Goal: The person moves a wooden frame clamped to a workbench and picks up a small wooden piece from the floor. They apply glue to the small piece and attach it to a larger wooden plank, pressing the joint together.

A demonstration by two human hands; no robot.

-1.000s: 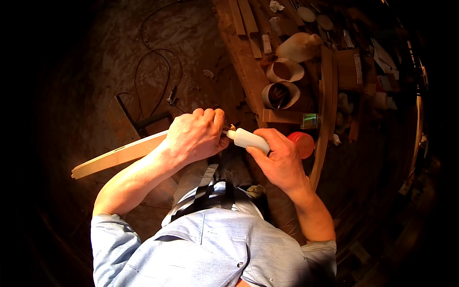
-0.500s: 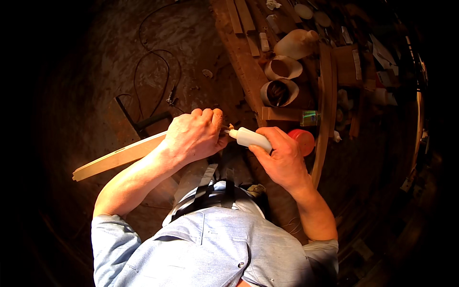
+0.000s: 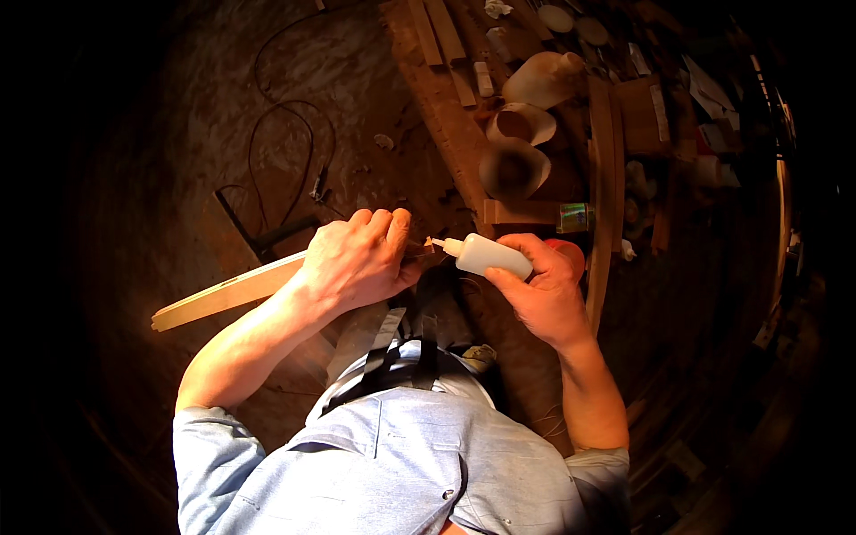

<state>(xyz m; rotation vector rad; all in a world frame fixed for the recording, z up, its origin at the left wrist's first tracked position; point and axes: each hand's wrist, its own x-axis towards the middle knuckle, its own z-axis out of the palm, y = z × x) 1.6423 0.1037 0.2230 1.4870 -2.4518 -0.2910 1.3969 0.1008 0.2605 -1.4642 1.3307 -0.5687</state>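
My left hand [image 3: 357,259] is closed round a long pale wooden piece [image 3: 227,292], which runs out to the left under my forearm. Its right end, by my fingers, is mostly hidden. In my right hand [image 3: 546,283] is a white squeeze bottle [image 3: 492,258] with a narrow nozzle, lying nearly level and pointing left. The nozzle tip is close to the end of the wooden piece; whether they touch I cannot tell.
Beyond my right hand a bench [image 3: 432,107] carries wooden strips [image 3: 602,205], a large pale jug [image 3: 541,80] and open round containers [image 3: 526,123]. A red round object [image 3: 569,257] sits behind my right hand. A dark cable [image 3: 308,134] loops on the floor.
The squeeze bottle and my right hand have shifted a little to the right, and more of the bottle shows. My left hand keeps its hold, the wooden piece moving slightly right.
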